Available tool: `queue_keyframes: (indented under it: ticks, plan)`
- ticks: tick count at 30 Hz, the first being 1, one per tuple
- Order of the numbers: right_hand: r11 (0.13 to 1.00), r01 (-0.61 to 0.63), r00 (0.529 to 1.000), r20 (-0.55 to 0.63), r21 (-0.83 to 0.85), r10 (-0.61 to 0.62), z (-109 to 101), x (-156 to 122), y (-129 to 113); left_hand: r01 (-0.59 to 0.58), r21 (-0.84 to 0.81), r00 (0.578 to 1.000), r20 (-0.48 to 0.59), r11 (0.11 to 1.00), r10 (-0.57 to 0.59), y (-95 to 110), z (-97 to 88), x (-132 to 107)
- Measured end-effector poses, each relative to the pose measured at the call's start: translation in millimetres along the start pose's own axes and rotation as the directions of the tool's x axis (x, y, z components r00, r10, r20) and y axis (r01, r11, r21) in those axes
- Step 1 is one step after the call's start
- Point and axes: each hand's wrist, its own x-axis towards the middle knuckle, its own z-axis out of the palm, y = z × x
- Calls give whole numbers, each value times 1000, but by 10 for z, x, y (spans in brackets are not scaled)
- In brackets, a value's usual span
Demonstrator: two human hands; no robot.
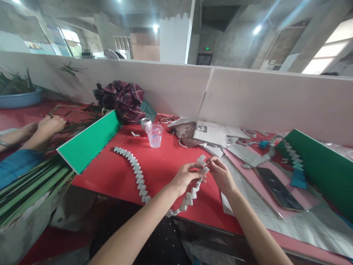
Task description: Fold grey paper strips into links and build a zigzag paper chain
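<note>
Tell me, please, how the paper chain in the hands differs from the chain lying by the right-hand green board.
The held chain is all grey-white; the second chain, beside the green board, ends in teal links. The held chain has one end pinched between the left hand and the right hand; the second chain lies untouched. Both are built of small folded links.

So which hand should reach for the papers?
Probably right: both hands pinch the paper chain, but the right hand is nearer the papers; the left hand bears its hanging length.
</note>
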Motion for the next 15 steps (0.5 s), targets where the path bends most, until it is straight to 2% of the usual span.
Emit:
queue_keyframes:
  ticks: [2,5,8,11,13,15]
  plan:
    - [997,47,999,23,-65,-45,-6,1,19,-98,45,989,-107,994,102,-2,-5,33]
    - [991,56,992,116,-125,-42,-13,-21,41,-145,95,974,-160,985,159,-2,-7,55]
    - [984,34,990,138,-176,-10,-12,-34,57,-156,245,968,-155,957,198,-7,-10,60]
    - [980,16,996,92,-199,3,-19,-27,75,-241,448,937,-123,861,326,-13,-8,59]
    - [982,18,998,63,-186,-6,-30,-19,81,-274,509,926,-89,816,367,-12,-4,56]
    - [991,17,998,59,-131,-9,-42,-14,78,-260,508,938,-71,821,340,-8,-3,51]
